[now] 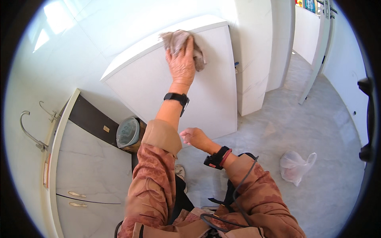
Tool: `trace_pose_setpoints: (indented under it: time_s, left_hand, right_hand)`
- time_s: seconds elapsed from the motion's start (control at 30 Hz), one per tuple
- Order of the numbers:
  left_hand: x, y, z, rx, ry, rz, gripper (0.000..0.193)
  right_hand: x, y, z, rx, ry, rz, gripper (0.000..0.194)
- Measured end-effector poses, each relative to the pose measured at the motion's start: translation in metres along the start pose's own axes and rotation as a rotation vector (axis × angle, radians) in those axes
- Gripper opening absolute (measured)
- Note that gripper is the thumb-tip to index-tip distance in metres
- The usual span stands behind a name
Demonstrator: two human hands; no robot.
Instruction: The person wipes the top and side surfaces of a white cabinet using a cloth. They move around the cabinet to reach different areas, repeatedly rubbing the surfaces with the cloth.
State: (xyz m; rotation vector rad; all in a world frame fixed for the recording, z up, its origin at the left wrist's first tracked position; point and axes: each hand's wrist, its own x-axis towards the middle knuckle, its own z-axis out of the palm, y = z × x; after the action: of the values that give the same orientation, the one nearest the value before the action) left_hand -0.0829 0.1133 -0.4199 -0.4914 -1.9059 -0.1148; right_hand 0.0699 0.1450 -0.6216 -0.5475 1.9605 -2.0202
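Observation:
My left hand (182, 65) is stretched forward and holds a crumpled greyish-brown cloth (178, 41). The cloth lies across the top front edge of a tall white cabinet or boxed panel (208, 89) and hangs partly down its face. My fingers press over it, and part of the cloth shows to the right of them. Lower down, my right hand (196, 138) hovers in front of the panel's lower part with its fingers curled together and nothing visible in them.
At left stands a marble-patterned cabinet (92, 160) with a curved tap (25, 128) above it. A blue-grey plastic basket (128, 132) sits in the corner. A tied clear plastic bag (294, 168) rests on the grey floor at right. An open door (317, 56) stands far right.

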Motion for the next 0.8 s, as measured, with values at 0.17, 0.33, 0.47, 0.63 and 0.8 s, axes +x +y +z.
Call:
trace_pose_setpoints:
  time_s: [0.17,0.33,0.47,0.63,0.8]
  left_hand:
    - [0.030,0.042,0.030,-0.026,0.011,0.214,0.056]
    - [0.003,0.050,0.032,-0.031,-0.096,0.465,0.040]
    - [-0.036,0.002,0.013,-0.010,-0.374,0.256,0.037]
    - [-0.084,-0.117,-0.044,0.378,-0.268,-0.012,0.048]
    - [-0.081,-0.216,-0.092,0.079,0.089,-0.481,0.076]
  right_hand:
    - [0.001,0.005,-0.003,-0.121,-0.060,-0.120,0.025]
    - [0.001,0.007,-0.008,-0.204,-0.055,-0.222,0.026]
    - [0.002,0.006,-0.002,-0.049,-0.026,0.000,0.026]
    - [-0.006,-0.005,0.006,-0.051,-0.043,0.026,0.027]
    - [-0.011,-0.018,0.005,-0.100,-0.113,0.082,0.030]
